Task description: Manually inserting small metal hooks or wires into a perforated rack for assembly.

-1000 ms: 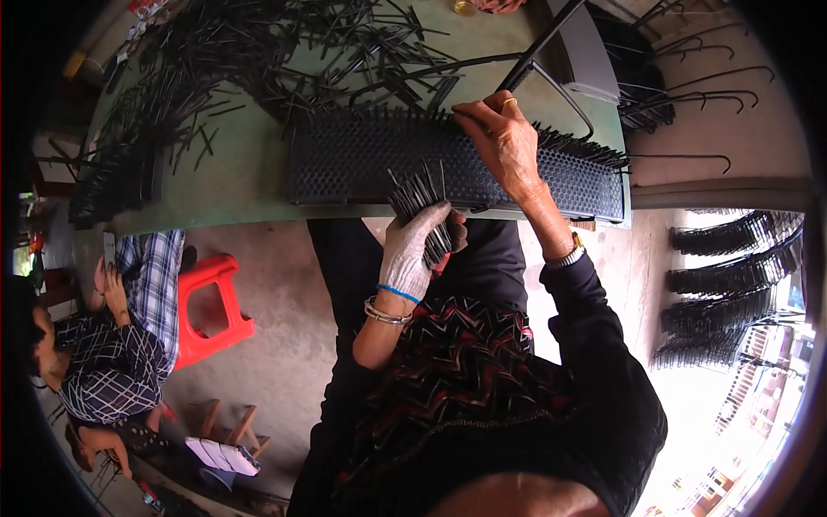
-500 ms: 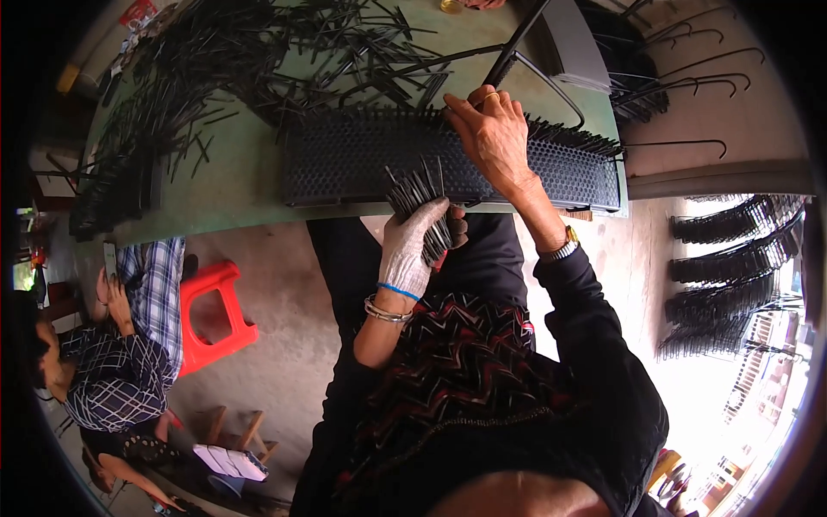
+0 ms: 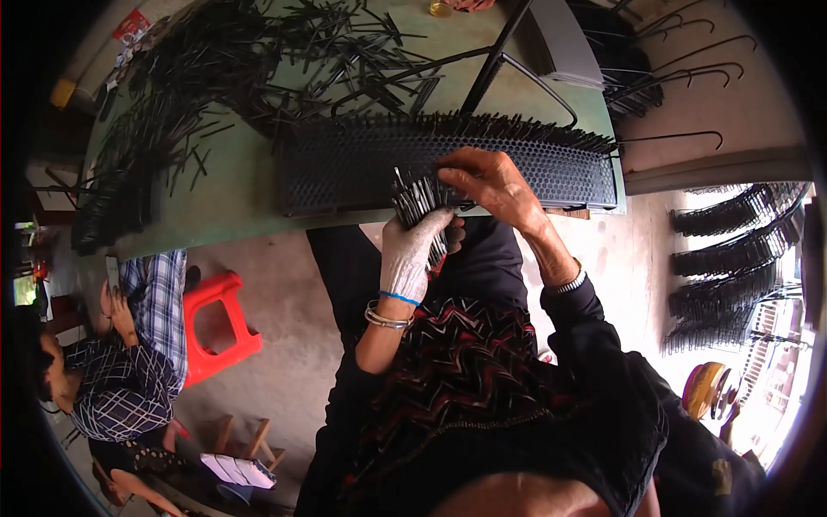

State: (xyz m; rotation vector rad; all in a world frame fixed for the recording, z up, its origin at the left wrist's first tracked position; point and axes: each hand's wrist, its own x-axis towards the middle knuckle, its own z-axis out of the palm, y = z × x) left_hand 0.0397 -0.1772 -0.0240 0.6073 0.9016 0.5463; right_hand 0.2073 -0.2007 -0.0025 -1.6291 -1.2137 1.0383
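Observation:
In a white knit glove, my left hand (image 3: 407,250) grips a bundle of thin black rods (image 3: 416,196), their ends fanning upward. Just right of those ends is my bare right hand (image 3: 493,185), thumb and fingers drawn into a pinch; whatever lies between the fingertips, if anything, is too small to make out. Behind both hands a long black perforated board (image 3: 345,168) lies along the table's near edge. A dense row of short black rods (image 3: 517,127) stands up along the board's far side.
Loose black rods (image 3: 250,60) are heaped over the green table (image 3: 228,194). A black metal frame (image 3: 493,65) rises behind the board, beside grey stacked sheets (image 3: 560,43). Left are a red stool (image 3: 220,366) and a seated person (image 3: 129,362). Hooked rods (image 3: 689,138) project at the right.
My right hand has drawn back from the row of upright rods toward the bundle. My left hand stays nearly in place with its rods. A person has come into view at lower right.

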